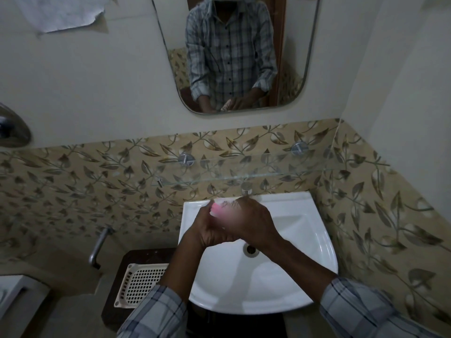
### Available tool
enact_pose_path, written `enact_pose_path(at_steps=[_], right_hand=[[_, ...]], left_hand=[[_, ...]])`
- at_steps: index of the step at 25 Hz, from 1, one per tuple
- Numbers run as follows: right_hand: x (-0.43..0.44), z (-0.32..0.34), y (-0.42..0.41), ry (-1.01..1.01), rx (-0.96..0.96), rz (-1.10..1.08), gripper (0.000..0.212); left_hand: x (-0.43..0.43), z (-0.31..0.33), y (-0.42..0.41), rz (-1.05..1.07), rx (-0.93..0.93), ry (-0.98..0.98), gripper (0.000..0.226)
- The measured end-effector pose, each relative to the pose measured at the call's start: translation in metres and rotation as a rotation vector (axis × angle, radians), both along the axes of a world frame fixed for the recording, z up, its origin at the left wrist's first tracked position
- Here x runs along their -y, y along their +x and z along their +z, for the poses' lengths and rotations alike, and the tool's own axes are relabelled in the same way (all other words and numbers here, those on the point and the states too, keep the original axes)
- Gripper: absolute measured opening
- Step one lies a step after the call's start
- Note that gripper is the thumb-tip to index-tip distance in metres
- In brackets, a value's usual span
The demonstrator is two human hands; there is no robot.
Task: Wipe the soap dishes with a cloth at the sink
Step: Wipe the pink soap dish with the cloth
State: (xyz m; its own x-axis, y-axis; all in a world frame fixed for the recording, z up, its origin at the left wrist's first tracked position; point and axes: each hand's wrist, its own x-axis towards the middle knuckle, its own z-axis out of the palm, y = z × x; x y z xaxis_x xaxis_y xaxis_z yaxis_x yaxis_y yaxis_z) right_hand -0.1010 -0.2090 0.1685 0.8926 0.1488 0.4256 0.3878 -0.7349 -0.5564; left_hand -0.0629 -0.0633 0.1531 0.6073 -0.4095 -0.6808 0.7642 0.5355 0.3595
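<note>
there, two hands [234, 223] around one pink dish [216, 209]

No text, label, brand, number or sign can be read anywhere. A torn sheet of paper [61, 13] is taped to the wall up and to the left of the mirror [234, 54], but no writing can be made out on it. The tiles around the sink [300, 240] are printed only with a leaf pattern. Faint dark marks are seen on the blurred item held above the sink, but they cannot be read as letters or figures.
</note>
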Motion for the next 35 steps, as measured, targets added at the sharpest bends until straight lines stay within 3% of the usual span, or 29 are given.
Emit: enact_pose_path(at_steps=[3, 5, 8, 10, 12, 14, 16, 19, 21, 24, 28, 31, 33, 35], right_hand=[[-0.004, -0.015, -0.011, -0.04, 0.214, 0.107, 0.046], [0.006, -0.029, -0.02, -0.097, 0.285, 0.331, 0.056], [0.045, -0.03, -0.009, -0.293, 0.276, 0.551, 0.049], [0.064, -0.023, 0.009, -0.281, 0.24, 0.459, 0.042], [0.055, -0.024, 0.007, -0.136, 0.171, 0.405, 0.038], [0.033, -0.037, -0.013, -0.018, 0.163, 0.481, 0.029], [0.033, -0.041, -0.022, -0.051, 0.19, 0.557, 0.031], [0.06, -0.031, 0.001, -0.113, 0.166, 0.433, 0.038], [0.057, -0.029, 0.0, -0.087, 0.117, 0.402, 0.043], [0.03, -0.032, -0.017, -0.099, 0.154, 0.521, 0.043], [0.037, -0.025, -0.013, 0.047, 0.063, 0.361, 0.038], [0.01, -0.018, -0.026, 0.179, -0.092, 0.26, 0.018], [-0.007, -0.009, -0.01, 0.478, -0.395, -0.002, 0.013], [-0.012, 0.003, 0.015, 0.902, -0.699, -0.195, 0.021]], left_hand=[[-0.002, 0.009, -0.002, -0.058, -0.003, -0.002, 0.036], [-0.01, 0.01, -0.002, -0.077, 0.007, 0.008, 0.034], [-0.021, 0.015, -0.004, -0.206, 0.056, 0.056, 0.034], [-0.019, 0.016, -0.006, -0.227, 0.033, 0.047, 0.034], [-0.009, 0.013, -0.006, -0.173, 0.03, 0.057, 0.032], [-0.004, 0.009, -0.006, -0.119, 0.024, 0.073, 0.034], [-0.006, 0.004, -0.008, -0.125, 0.01, 0.042, 0.043], [-0.007, 0.004, -0.009, -0.192, 0.036, 0.02, 0.049], [-0.003, 0.006, -0.01, -0.139, 0.067, 0.039, 0.041], [-0.001, -0.001, -0.009, 0.023, 0.103, 0.118, 0.03], [0.009, -0.007, -0.012, 0.158, 0.157, 0.131, 0.04], [0.017, -0.015, -0.017, 0.253, 0.244, 0.233, 0.044], [0.023, -0.021, -0.023, 0.249, 0.356, 0.242, 0.055], [0.029, -0.024, -0.027, 0.285, 0.475, 0.228, 0.051]])
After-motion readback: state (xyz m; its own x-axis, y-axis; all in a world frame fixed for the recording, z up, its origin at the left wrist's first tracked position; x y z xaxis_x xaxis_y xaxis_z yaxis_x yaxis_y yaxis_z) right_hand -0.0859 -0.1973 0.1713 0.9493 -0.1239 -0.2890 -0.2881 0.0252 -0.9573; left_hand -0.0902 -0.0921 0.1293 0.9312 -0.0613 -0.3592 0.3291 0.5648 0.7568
